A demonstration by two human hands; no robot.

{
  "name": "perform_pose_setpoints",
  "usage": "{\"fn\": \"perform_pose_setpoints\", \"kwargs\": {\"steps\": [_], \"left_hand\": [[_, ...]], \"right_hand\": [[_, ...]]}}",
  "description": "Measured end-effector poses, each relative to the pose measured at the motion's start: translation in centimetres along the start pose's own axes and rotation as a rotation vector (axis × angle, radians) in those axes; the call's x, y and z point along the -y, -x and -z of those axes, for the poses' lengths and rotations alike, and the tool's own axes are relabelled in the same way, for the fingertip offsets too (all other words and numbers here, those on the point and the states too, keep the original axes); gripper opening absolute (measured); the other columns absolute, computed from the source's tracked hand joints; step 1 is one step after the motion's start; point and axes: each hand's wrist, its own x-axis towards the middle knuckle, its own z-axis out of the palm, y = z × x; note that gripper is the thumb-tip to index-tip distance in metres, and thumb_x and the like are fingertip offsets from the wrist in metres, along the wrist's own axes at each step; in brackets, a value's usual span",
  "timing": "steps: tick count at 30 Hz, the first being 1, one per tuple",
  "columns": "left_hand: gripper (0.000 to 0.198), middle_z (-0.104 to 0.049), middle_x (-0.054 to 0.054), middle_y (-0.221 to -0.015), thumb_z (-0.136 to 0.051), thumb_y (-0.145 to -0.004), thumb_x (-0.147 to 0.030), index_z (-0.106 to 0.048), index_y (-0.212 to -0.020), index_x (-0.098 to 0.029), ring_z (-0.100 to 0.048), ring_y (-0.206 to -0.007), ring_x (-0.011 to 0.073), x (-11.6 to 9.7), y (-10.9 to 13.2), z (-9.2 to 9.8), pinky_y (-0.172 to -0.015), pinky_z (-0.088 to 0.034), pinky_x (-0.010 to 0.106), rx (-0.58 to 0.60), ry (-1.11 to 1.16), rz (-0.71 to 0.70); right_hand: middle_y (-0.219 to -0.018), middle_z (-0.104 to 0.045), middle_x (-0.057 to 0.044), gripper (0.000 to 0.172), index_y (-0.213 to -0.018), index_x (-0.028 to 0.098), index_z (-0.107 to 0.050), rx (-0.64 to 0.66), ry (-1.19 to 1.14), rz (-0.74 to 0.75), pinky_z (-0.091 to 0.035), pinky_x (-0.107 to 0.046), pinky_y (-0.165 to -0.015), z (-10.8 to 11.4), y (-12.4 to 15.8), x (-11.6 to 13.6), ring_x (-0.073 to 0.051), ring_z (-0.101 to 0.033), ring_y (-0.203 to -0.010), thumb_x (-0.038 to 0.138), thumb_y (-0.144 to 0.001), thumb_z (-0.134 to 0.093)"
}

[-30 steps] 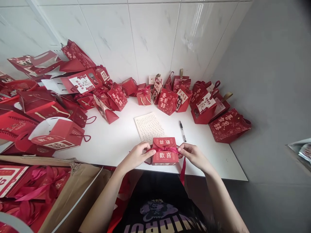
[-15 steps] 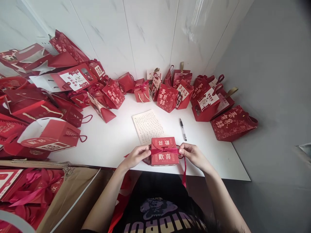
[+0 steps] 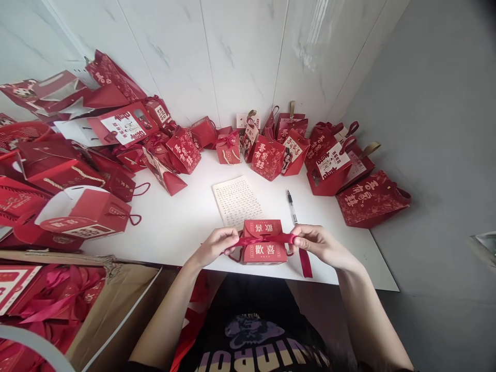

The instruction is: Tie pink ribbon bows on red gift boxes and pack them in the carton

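A small red gift box (image 3: 264,254) with pale Chinese characters sits near the front edge of the white table. Across its top runs a dark pink ribbon (image 3: 277,238), crossed at the middle of the lid. My left hand (image 3: 217,247) pinches the ribbon just left of the box. On the other side, my right hand (image 3: 315,242) grips the ribbon's right part between thumb and fingers, and a loose tail hangs below it. Both hands are off the box itself. Dark cord handles show partly at its two sides.
Behind the box lie a handwritten sheet (image 3: 237,201) and a black-capped pen (image 3: 291,206). Red gift bags (image 3: 268,157) line the back of the white table (image 3: 186,217). More boxes pile up at left. A cardboard carton (image 3: 127,281) with ribboned red boxes stands at lower left.
Both hands have drawn slightly apart, the right one moving right and away from the box. The ribbon is now stretched out past both sides of the box.
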Motion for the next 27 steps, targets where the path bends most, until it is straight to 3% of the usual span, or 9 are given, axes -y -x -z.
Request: {"fn": "perform_pose_setpoints", "kwargs": {"steps": [3, 6, 11, 15, 21, 27], "left_hand": [[0.033, -0.038, -0.005, -0.055, -0.047, -0.083, -0.042, -0.042, -0.062, -0.016, -0.032, -0.050, 0.0069, -2.3, 0.4, -0.2, -0.048, -0.026, 0.021, -0.032, -0.138, 0.012], [0.029, -0.040, -0.005, -0.058, -0.046, -0.084, -0.038, -0.045, -0.065, -0.017, -0.037, -0.053, 0.0082, -4.2, 0.7, -0.7, -0.051, -0.030, 0.021, -0.054, -0.277, 0.007], [0.022, -0.053, -0.002, -0.065, -0.045, -0.084, -0.036, -0.053, -0.074, -0.018, -0.050, -0.061, 0.0113, -5.5, 1.2, -1.5, -0.057, -0.039, 0.023, -0.139, -0.438, -0.006], [0.020, -0.061, -0.001, -0.075, -0.043, -0.085, -0.033, -0.053, -0.096, -0.020, -0.055, -0.065, 0.0132, -5.9, 1.7, -1.7, -0.062, -0.042, 0.025, -0.240, -0.554, -0.045], [0.016, -0.057, -0.003, -0.071, -0.046, -0.083, -0.031, -0.057, -0.091, -0.022, -0.051, -0.059, 0.0113, -6.5, 2.4, -1.8, -0.056, -0.039, 0.023, -0.156, -0.821, -0.015], [0.020, -0.058, 0.001, -0.088, -0.039, -0.088, -0.024, -0.059, -0.090, -0.022, -0.056, -0.073, 0.0130, -6.7, 2.3, -2.3, -0.067, -0.044, 0.025, -0.151, -0.968, -0.235]], "right_hand": [[-0.090, -0.061, -0.006, 0.025, -0.080, 0.020, -0.063, 0.015, 0.083, 0.117, -0.047, -0.029, -0.065, -1.1, -0.4, 1.6, -0.015, -0.056, -0.073, 0.043, -0.082, -0.054], [-0.115, -0.058, -0.007, 0.021, -0.085, 0.023, -0.067, 0.001, 0.144, 0.221, -0.047, -0.035, -0.082, -2.4, -1.3, 2.1, -0.019, -0.056, -0.098, 0.039, -0.084, -0.053], [-0.092, -0.066, -0.006, 0.022, -0.091, 0.024, -0.069, -0.166, 0.193, 0.242, -0.050, -0.037, -0.080, -4.1, -2.4, 0.9, -0.019, -0.060, -0.086, 0.038, -0.084, -0.054], [-0.092, -0.063, -0.007, 0.024, -0.094, 0.023, -0.069, -0.255, 0.232, 0.273, -0.051, -0.035, -0.077, -4.7, -2.5, 0.0, -0.019, -0.060, -0.084, 0.037, -0.085, -0.052], [-0.096, -0.058, -0.007, 0.027, -0.105, 0.024, -0.065, -0.267, 0.276, 0.322, -0.050, -0.034, -0.076, -5.3, -2.5, -0.5, -0.018, -0.057, -0.087, 0.029, -0.089, -0.043], [-0.091, -0.059, -0.005, 0.019, -0.091, 0.024, -0.065, -0.383, 0.237, 0.339, -0.050, -0.033, -0.074, -6.2, -2.9, -1.2, -0.018, -0.058, -0.085, 0.030, -0.087, -0.047]]}}
